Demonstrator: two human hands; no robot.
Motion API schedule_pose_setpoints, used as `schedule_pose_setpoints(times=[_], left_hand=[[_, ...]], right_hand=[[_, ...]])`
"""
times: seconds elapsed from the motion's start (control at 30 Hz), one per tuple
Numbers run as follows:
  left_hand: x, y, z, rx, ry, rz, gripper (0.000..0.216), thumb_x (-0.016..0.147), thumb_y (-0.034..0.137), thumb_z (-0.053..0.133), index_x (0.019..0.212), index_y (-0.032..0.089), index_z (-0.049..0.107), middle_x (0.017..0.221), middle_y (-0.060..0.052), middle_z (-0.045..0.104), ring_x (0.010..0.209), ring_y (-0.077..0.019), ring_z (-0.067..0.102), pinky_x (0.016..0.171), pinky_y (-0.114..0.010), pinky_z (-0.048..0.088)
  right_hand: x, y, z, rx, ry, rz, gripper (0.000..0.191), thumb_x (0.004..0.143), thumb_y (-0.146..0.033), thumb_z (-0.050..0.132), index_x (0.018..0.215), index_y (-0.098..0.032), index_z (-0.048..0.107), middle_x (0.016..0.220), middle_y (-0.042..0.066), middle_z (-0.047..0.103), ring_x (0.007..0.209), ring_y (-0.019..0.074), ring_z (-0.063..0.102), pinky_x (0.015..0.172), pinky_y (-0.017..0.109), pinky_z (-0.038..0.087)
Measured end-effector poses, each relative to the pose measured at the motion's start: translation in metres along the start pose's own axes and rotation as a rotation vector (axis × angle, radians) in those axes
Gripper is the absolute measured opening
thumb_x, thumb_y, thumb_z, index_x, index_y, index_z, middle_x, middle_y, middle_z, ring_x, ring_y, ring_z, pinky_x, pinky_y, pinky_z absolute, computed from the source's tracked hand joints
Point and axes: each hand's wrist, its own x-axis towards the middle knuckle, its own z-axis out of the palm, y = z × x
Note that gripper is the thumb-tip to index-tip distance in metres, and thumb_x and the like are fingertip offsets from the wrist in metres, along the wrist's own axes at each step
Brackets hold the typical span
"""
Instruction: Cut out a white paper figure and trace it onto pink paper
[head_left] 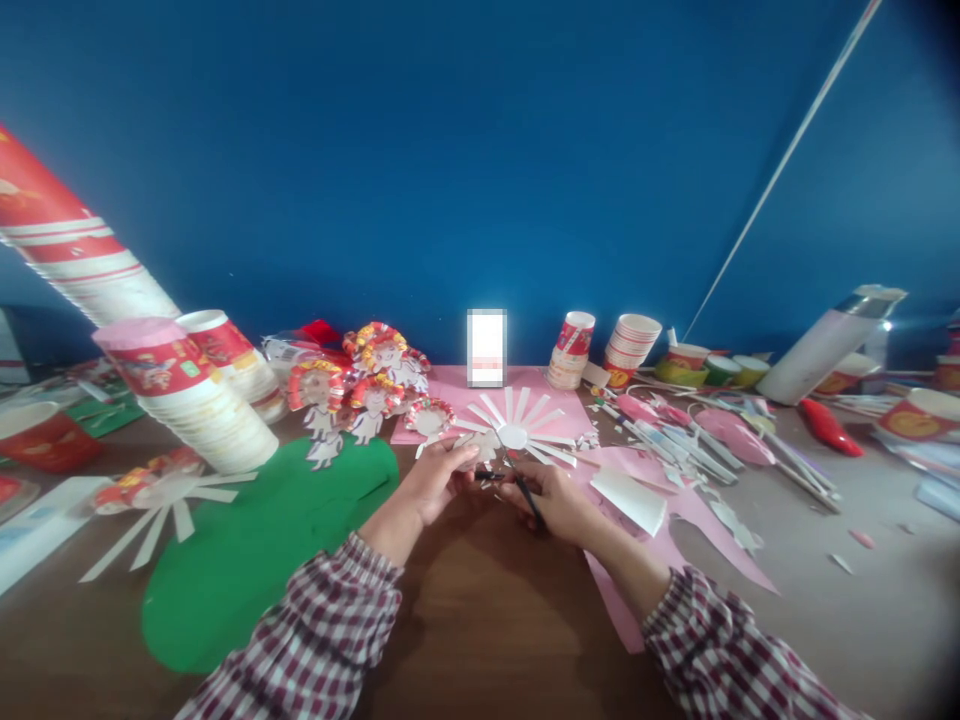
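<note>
My left hand (pixel 441 478) is closed around a small white paper cut-out (pixel 480 447), pinched near the middle of the table. My right hand (pixel 551 497) grips a dark pen (pixel 528 497) whose tip points at that cut-out. Just behind both hands lies a paper cup cut into radiating white strips (pixel 514 428) on a pink sheet (pixel 551 402). Both forearms wear plaid sleeves.
A green paper oval (pixel 247 550) lies at left, near stacked red-and-white paper cups (pixel 196 400) and paper dolls (pixel 371 385). More cups (pixel 628 350), paper scraps (pixel 679 435), a red object (pixel 825 425) and a white bottle (pixel 825 345) crowd the right. A blue wall stands behind.
</note>
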Motion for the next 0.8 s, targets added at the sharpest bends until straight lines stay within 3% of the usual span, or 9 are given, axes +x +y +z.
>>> schedule_pose_setpoints(times=[0.37,0.8], left_hand=[[-0.0044,0.0006,0.0079,0.097,0.036,0.022,0.02,0.06,0.026,0.071,0.055,0.014,0.056,0.051,0.003,0.048,0.05,-0.0075,0.044,0.047,-0.021,0.032],[-0.0034,-0.0053,0.0094,0.059,0.031,-0.024,0.019,0.058,0.025,0.074,0.059,0.013,0.059,0.052,0.003,0.051,0.049,-0.0066,0.045,0.046,-0.02,0.033]], right_hand=[[-0.0022,-0.0062,-0.0014,0.034,-0.06,-0.08,0.037,0.081,-0.053,0.053,0.085,-0.017,0.056,0.053,-0.004,0.049,0.044,0.0082,0.045,0.043,0.018,0.034],[-0.0019,-0.0025,-0.002,-0.024,-0.05,-0.095,0.038,0.082,-0.055,0.051,0.088,-0.018,0.057,0.054,-0.003,0.049,0.045,0.0096,0.046,0.044,0.02,0.035]])
